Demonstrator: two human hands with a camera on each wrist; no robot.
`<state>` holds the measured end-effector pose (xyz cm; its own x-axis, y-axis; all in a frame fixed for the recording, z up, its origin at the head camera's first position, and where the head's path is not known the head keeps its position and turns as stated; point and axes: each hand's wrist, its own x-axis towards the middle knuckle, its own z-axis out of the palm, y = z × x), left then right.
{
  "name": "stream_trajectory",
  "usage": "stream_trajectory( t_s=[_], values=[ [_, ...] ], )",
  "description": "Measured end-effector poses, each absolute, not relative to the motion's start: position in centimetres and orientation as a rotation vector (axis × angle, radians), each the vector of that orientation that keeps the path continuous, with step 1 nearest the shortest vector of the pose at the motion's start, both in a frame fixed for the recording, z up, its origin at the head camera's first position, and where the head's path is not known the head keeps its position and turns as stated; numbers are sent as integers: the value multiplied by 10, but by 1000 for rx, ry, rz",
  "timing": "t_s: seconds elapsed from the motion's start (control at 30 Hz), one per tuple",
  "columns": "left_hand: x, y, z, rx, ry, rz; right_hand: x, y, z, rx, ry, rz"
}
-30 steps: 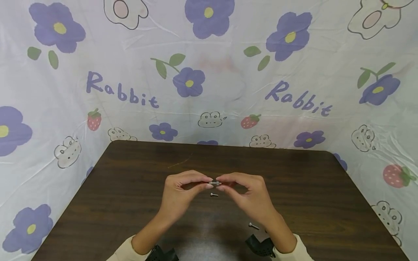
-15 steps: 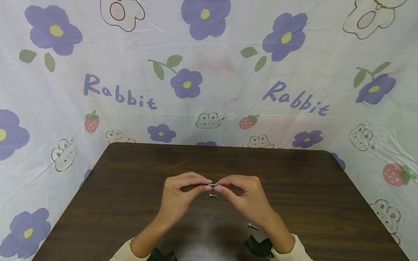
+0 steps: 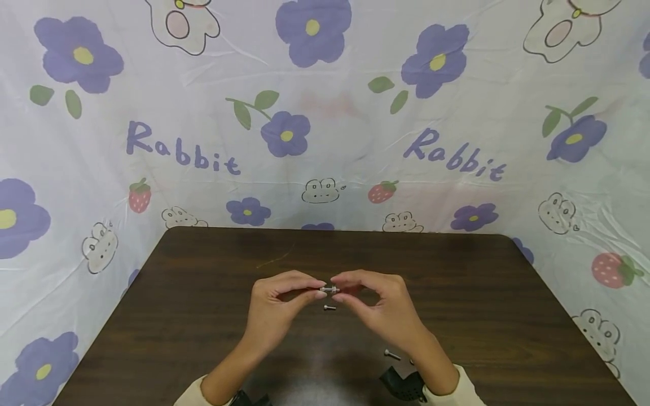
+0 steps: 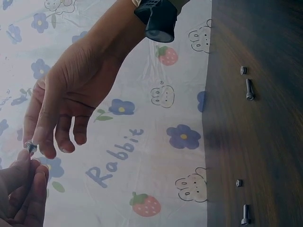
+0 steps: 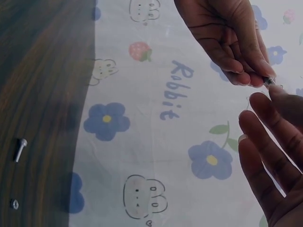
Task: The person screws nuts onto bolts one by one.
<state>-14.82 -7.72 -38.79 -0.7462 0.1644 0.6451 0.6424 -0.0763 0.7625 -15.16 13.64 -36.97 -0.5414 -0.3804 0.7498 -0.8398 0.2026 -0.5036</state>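
A small silver bolt [image 3: 327, 289] with a nut [image 3: 334, 289] on its shank lies level between the hands, above the table. My left hand [image 3: 278, 301] pinches the head end between thumb and fingertips. From the other side, thumb and forefinger of my right hand [image 3: 384, 301] curl round the nut end, with slight gaps beside the nut in the head view. The remaining right fingers [image 5: 258, 161] spread away in the right wrist view. Under the hands, a loose bolt [image 3: 329, 308] lies on the table. Another bolt [image 3: 392, 354] lies near my right forearm.
The dark wooden table [image 3: 203, 265] stands against a flower-and-rabbit printed cloth [image 3: 350, 141]. Loose nuts lie beside the bolts, one [image 4: 243, 70] and another [image 4: 239, 183] in the left wrist view. A black wrist camera mount [image 3: 403, 384] sits at my right wrist.
My right thumb and forefinger have parted slightly around the nut, showing more of it. The left hand keeps its pinch. A loose nut by my right forearm shows again. The head view has shifted slightly.
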Motion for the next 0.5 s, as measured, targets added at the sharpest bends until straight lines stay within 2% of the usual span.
stream_trajectory(
  t_s=[0.5],
  values=[
    [-149, -79, -389, -908, -1829, -1894, -151, 134, -372, 1111, -2080, 1345]
  ],
)
